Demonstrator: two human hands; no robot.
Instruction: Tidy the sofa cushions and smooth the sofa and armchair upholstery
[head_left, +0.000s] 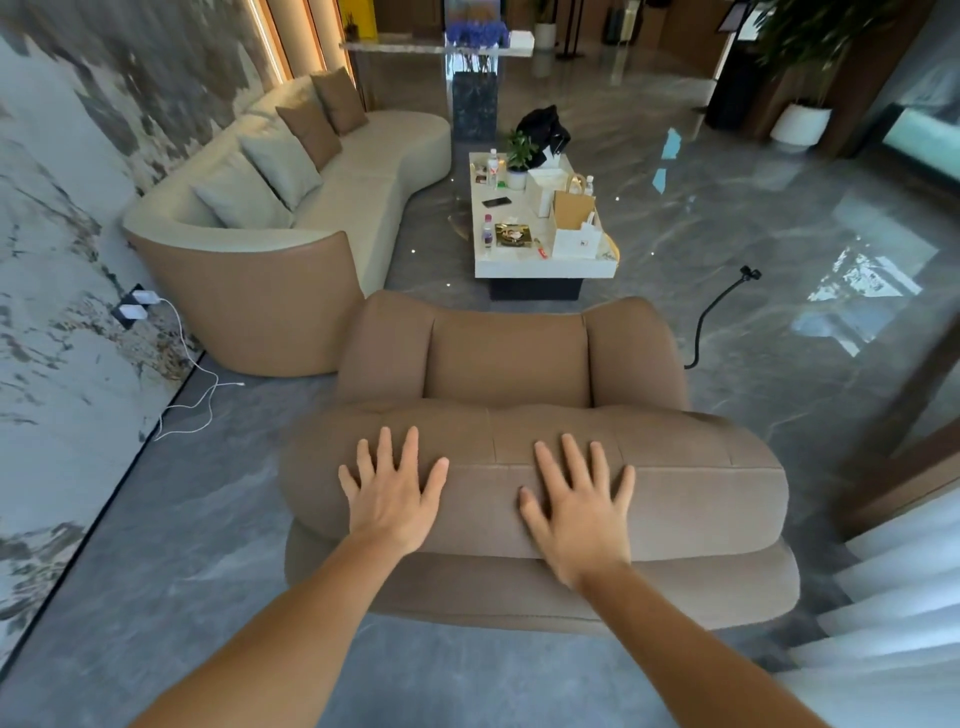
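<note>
On armchair (519, 364) backrest, left hand (392, 491) and right hand (579, 512) press flat, splayed.

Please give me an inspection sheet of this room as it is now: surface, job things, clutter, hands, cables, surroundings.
Surface: grey marble floor, glossy.
Job's things: brown armchair, seen from behind; cream sofa with four cushions leaning along its back.
Clutter: coffee table crowded with bottles, paper bags, phone, small plant.
Hands: left hand and right hand flat on the armchair's backrest, fingers spread.
Cables: white charger cable on floor; black cord.
Surroundings: marble wall, potted plants.
</note>
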